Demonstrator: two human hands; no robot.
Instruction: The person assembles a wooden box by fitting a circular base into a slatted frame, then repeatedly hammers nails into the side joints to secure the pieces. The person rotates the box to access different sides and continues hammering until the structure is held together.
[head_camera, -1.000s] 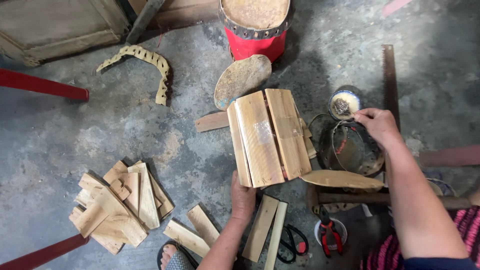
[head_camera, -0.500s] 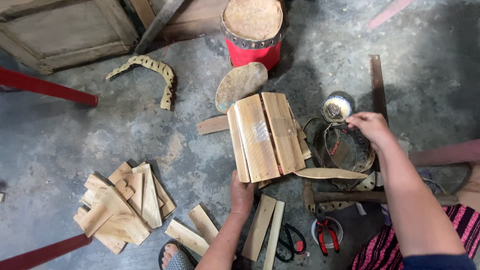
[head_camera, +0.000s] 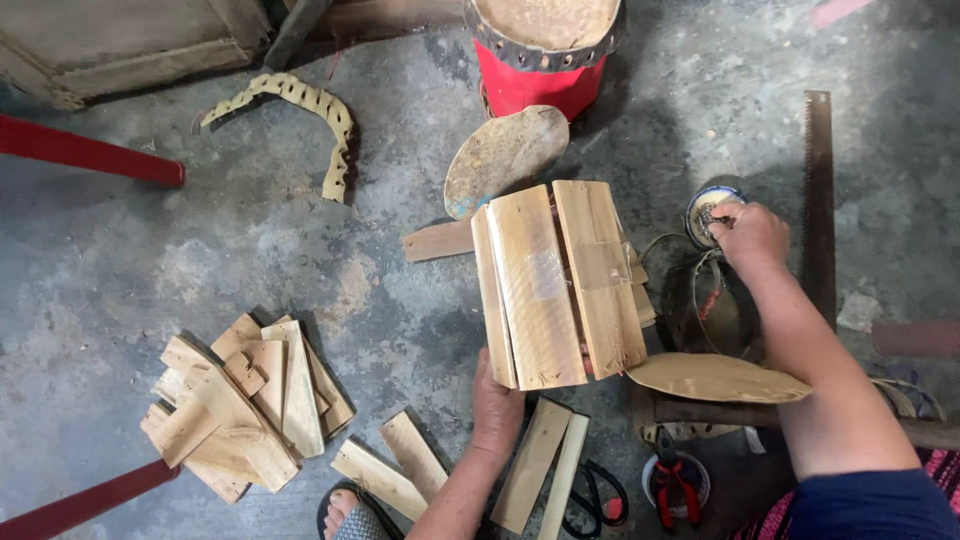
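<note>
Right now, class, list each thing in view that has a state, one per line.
Joined wooden slats: upright, held at the bottom by left hand.
Small tin: open, right hand reaching in.
Loose slats: piled flat.
Saw: lying flat.
Red drum: upright.
</note>
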